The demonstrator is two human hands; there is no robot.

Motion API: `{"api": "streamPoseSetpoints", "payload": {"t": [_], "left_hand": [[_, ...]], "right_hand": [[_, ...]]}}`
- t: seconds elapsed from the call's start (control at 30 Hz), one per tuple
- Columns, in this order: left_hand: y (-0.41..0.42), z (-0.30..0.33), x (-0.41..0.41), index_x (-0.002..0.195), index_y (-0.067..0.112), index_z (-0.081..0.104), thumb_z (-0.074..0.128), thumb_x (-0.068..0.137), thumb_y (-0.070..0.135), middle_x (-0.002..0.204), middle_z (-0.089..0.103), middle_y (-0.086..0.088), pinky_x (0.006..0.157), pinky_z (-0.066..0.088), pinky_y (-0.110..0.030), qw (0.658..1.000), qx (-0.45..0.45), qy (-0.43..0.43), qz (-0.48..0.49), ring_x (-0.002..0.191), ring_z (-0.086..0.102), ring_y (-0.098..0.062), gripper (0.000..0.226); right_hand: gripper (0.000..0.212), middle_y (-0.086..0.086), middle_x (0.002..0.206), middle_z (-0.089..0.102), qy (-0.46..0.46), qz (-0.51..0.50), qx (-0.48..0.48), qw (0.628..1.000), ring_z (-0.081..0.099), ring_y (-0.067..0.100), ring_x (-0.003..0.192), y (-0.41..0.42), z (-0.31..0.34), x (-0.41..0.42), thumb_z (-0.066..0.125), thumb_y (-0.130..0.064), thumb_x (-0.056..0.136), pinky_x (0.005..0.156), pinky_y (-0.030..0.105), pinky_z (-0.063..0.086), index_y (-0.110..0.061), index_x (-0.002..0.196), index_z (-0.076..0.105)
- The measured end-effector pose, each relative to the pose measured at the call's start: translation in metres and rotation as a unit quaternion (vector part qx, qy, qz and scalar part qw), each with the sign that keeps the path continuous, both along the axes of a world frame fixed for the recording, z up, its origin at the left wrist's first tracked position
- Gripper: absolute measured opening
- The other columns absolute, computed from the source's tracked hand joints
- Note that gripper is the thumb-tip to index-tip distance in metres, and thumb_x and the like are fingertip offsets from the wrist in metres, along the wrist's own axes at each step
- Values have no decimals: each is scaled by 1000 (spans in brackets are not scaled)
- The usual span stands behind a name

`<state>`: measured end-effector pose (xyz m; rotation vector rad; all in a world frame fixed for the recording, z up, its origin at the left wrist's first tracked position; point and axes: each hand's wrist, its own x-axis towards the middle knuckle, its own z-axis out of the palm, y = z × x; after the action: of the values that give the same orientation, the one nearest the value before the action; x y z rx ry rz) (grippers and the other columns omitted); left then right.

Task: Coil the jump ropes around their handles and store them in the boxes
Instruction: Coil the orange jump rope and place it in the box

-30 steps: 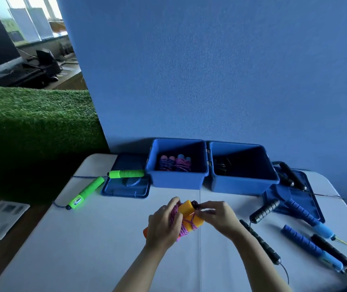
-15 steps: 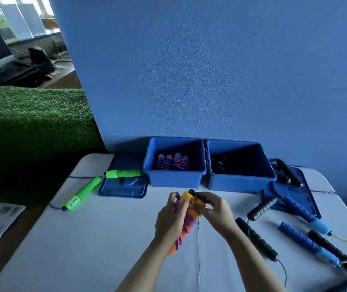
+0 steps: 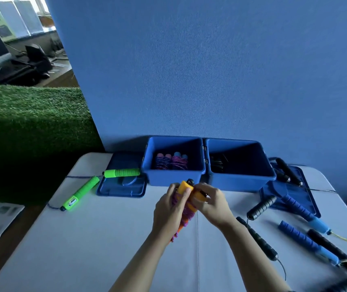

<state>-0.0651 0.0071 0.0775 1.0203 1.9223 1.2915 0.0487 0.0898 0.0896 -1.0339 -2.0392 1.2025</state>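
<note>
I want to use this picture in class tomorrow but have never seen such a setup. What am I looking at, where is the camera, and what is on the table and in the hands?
There is no machine here: a person works with bare hands, filmed by a wide-angle camera worn on the head and looking down. The left hand and right hand together hold orange handles wound with purple rope. On the white table stand two open blue boxes: the left box holds coiled ropes, the right box something dark. A green-handled rope lies left; blue-handled and black-handled ropes lie right, uncoiled.
</note>
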Motion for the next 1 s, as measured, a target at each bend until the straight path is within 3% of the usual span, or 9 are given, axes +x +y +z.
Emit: {"api": "streamPoseSetpoints", "payload": {"t": [0.1, 0.17, 0.3, 0.37, 0.47, 0.6, 0.67, 0.8, 1.0], "left_hand": [[3, 9, 0, 99, 40, 52, 45, 89, 67, 77, 71, 7, 69, 57, -32, 999, -22, -33, 7, 68, 68, -7, 30], [12, 17, -2, 100, 39, 50, 40, 92, 65, 75, 71, 0, 65, 55, -32, 998, -25, -51, 6, 67, 69, -15, 29], [27, 12, -10, 102, 47, 50, 33, 90, 71, 85, 70, -3, 70, 54, -30, 995, -32, -90, 17, 74, 69, -22, 31], [30, 4, -13, 100, 54, 50, 33, 79, 80, 94, 70, 0, 82, 55, -45, 990, -46, -129, 30, 83, 69, -27, 37], [36, -13, -15, 96, 57, 51, 39, 70, 83, 101, 68, -1, 86, 51, -59, 980, -69, -183, 31, 91, 67, -33, 39], [36, -3, -12, 106, 44, 50, 36, 95, 61, 101, 65, 1, 92, 49, -46, 982, -67, -177, 28, 94, 65, -22, 24], [36, -3, -13, 109, 37, 51, 35, 98, 55, 103, 66, 0, 92, 49, -41, 978, -59, -196, 32, 95, 64, -17, 26], [35, -13, -14, 109, 37, 55, 39, 87, 69, 105, 69, -3, 93, 50, -51, 972, -56, -224, 34, 97, 67, -22, 42], [38, -22, -20, 113, 34, 55, 41, 90, 66, 107, 69, -5, 92, 51, -53, 962, -62, -266, 18, 97, 68, -24, 42]], "right_hand": [[23, 5, 86, 59, 1, -4, -61, 998, 55, 16, 75, 3, 2, -4, 62, -33, 67, 62, 18, 45, -19, 84, 67], [18, 9, 96, 62, 44, -27, -105, 993, 59, 16, 80, 3, 4, -7, 65, -25, 81, 70, 22, 47, -38, 93, 63], [61, -6, 117, 57, 125, -48, -134, 982, 63, -2, 85, -2, 1, -8, 61, -15, 90, 78, 17, 50, -42, 138, 34], [87, -7, 131, 48, 108, -34, -161, 981, 62, 7, 102, -2, -4, -8, 72, -15, 81, 84, 24, 52, -36, 147, 19], [119, -3, 137, 46, 26, -11, -164, 986, 58, 15, 111, -6, -12, -13, 88, -30, 54, 92, 32, 51, -30, 148, 16], [110, 2, 112, 63, -15, 1, -114, 993, 63, 17, 96, -6, -17, -15, 85, -24, 51, 78, 18, 52, -36, 140, 22], [116, 1, 108, 66, -17, 12, -115, 993, 67, 15, 91, -4, -18, -12, 83, -27, 51, 82, 25, 54, -39, 144, 15], [117, -4, 111, 65, -36, 36, -103, 993, 66, 8, 91, -3, -17, -10, 85, -18, 60, 79, 16, 50, -50, 141, 7], [118, -10, 115, 62, -46, 35, -79, 995, 65, 5, 95, 0, -24, -11, 85, -22, 60, 89, 28, 53, -66, 128, -1]]}}
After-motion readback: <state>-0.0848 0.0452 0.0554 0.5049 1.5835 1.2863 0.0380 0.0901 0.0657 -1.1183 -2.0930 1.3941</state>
